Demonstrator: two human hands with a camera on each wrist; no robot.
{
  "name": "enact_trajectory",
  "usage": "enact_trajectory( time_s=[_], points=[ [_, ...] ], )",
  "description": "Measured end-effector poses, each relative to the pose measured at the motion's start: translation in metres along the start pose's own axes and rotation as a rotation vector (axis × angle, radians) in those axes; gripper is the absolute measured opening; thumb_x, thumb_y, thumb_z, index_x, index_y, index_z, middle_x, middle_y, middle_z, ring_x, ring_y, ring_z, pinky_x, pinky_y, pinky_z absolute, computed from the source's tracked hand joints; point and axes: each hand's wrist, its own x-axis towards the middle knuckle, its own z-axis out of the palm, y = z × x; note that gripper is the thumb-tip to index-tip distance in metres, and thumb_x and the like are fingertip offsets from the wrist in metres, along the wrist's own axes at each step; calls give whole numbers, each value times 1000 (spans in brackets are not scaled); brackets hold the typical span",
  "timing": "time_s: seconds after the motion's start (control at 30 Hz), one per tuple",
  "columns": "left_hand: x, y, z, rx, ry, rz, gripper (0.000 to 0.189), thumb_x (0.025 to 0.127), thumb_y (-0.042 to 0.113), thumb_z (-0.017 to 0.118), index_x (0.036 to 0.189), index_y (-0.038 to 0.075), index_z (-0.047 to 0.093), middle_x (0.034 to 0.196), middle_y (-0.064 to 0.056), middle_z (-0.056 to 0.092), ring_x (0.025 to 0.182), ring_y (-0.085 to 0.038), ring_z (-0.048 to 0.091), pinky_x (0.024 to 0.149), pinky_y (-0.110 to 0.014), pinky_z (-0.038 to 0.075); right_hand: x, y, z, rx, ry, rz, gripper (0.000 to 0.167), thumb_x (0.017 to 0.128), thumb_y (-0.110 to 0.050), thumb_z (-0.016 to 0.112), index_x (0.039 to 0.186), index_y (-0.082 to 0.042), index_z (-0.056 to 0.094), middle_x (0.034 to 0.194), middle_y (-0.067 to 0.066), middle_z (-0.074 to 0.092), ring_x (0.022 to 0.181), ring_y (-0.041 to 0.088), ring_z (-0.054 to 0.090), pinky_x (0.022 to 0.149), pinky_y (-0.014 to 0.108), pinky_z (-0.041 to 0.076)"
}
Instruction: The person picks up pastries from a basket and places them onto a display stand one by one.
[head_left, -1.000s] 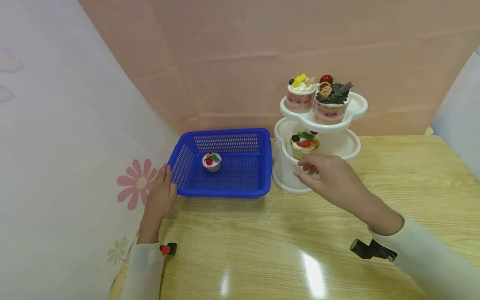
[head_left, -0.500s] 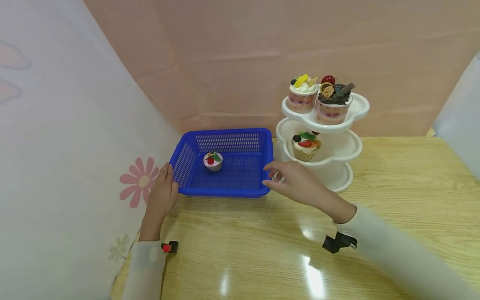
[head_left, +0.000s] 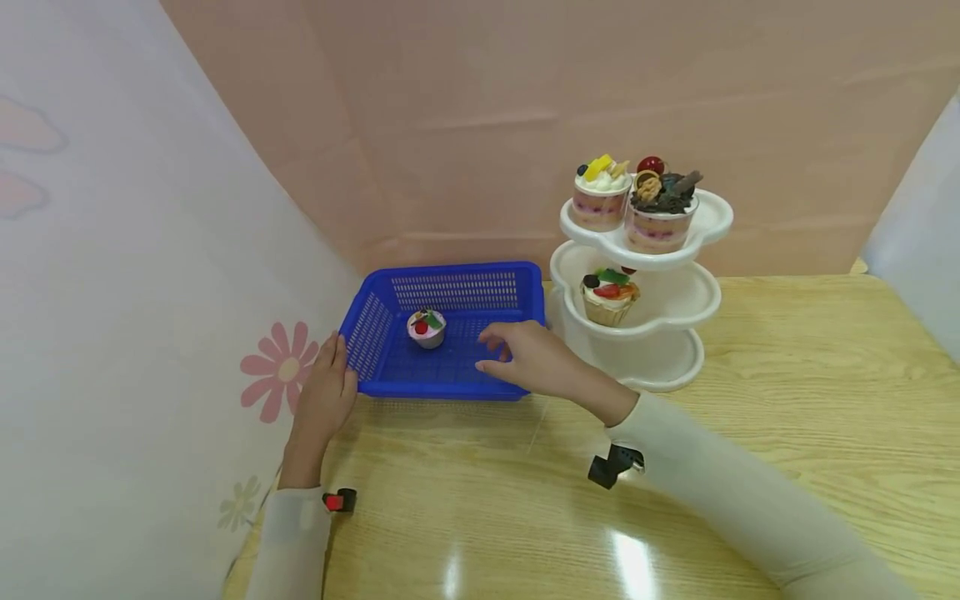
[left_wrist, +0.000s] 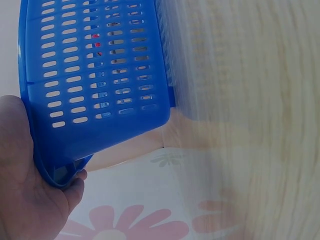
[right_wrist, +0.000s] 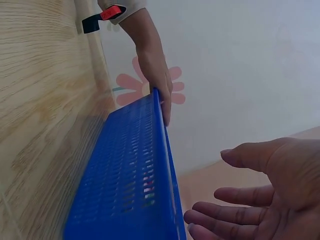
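My left hand (head_left: 324, 396) grips the left rim of a blue plastic basket (head_left: 450, 389), and the left wrist view shows this hand (left_wrist: 30, 185) at the rim's corner. My right hand (head_left: 528, 358) hovers above the right part of the basket with nothing between its bent, spread fingers. Its thumb and fingers stand apart in the right wrist view, beside the basket wall (right_wrist: 125, 165). Inside the basket, left of the right hand, a small cupcake (head_left: 426, 331) with a red berry and green leaf stands upright.
Right of the basket stands a white tiered stand (head_left: 637, 333). A fruit-topped cupcake (head_left: 609, 298) sits on its middle tier. The top tier holds a yellow-fruit dessert cup (head_left: 602, 200) and a chocolate-topped dessert cup (head_left: 662, 218). A pink backdrop (head_left: 465, 125) hangs behind.
My right hand has moved left from beside the fruit-topped cupcake on the stand, past the basket's right rim, to over the basket. The left hand has stayed on the rim.
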Motion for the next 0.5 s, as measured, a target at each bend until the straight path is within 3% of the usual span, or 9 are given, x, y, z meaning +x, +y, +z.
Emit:
enact_trajectory(
  time_s=[0.3, 0.5],
  points=[
    [0, -3, 2, -6, 8, 11, 58, 104, 13, 36, 155, -11, 22, 164, -28, 19, 150, -46, 22, 116, -63, 27, 35, -19, 9, -92, -128, 66, 47, 93, -38, 73, 129, -8, 67, 113, 5, 73, 98, 20, 70, 82, 38, 58],
    [2, -3, 3, -17, 18, 11, 59, 104, 13, 36, 155, -11, 23, 164, -27, 20, 150, -45, 22, 116, -63, 28, 61, -21, 10, -125, -186, 89, 47, 93, -38, 73, 127, -7, 69, 106, 4, 71, 94, 19, 65, 81, 37, 55]
  ],
)
